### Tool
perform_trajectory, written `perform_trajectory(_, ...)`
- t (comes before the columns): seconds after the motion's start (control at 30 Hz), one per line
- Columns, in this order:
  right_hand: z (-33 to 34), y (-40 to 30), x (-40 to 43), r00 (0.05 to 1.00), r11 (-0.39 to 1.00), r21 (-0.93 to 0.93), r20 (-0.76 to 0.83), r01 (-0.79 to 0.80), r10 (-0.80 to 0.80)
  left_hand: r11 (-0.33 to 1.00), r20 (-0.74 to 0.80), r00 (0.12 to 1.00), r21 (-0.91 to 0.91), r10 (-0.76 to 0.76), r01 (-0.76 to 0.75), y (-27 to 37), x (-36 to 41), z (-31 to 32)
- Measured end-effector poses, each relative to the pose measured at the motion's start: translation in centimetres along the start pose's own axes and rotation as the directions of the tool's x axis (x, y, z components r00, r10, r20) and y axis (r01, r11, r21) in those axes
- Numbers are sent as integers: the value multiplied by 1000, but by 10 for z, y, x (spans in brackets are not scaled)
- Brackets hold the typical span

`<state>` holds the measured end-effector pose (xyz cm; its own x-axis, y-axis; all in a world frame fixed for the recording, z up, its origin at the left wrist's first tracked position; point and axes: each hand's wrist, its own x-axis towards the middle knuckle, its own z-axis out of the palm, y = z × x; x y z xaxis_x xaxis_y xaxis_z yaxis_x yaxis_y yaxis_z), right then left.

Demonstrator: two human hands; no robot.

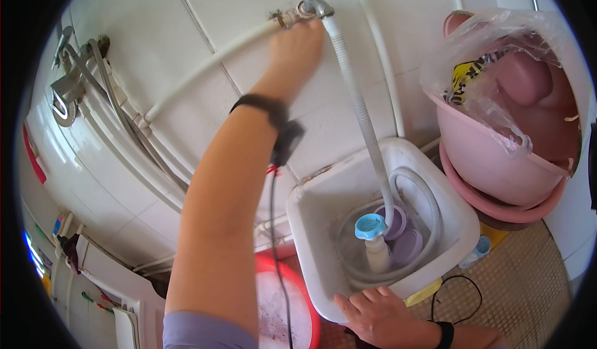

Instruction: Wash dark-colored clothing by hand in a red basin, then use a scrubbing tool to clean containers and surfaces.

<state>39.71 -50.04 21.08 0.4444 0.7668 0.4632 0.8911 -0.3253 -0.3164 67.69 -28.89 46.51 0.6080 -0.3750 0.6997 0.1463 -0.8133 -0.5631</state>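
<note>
My left hand (301,41), slightly blurred, is at the wall just below a metal tap (317,4) and its pipe joint; its fingertips are hidden, so its grip cannot be told. A ribbed grey hose (357,97) runs from the tap down into a white sink (303,237). My right hand (378,314) holds the sink's near rim, fingers curled over it. Inside the sink are a light blue scalloped cap or lid (370,226) over a pale bottle-like item (378,255), two purple round pieces (407,246) and a coiled hose (436,209).
A red basin (313,297) with foamy water stands left of the sink. At right are pink tubs (494,162) with a clear plastic bag (501,125). Metal shower hoses (123,115) and white pipes (210,66) line the left wall. A black cable (275,223) hangs from my left wrist.
</note>
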Motion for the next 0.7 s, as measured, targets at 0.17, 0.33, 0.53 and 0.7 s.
perform_trajectory(0.17,-3,0,10,999,998,-60,23,27,-26,984,-54,997,176,46,-36,-69,-68,-1)
perform_trajectory(0.33,14,6,7,995,990,-117,-60,76,-84,955,26,990,265,-141,129,-149,-150,-1)
perform_trajectory(0.53,13,4,11,997,991,-114,-35,68,-73,955,44,975,215,-219,205,-143,-121,11)
perform_trajectory(0.7,18,7,13,997,994,-95,-49,53,-58,996,-39,997,40,-73,74,-38,-53,19)
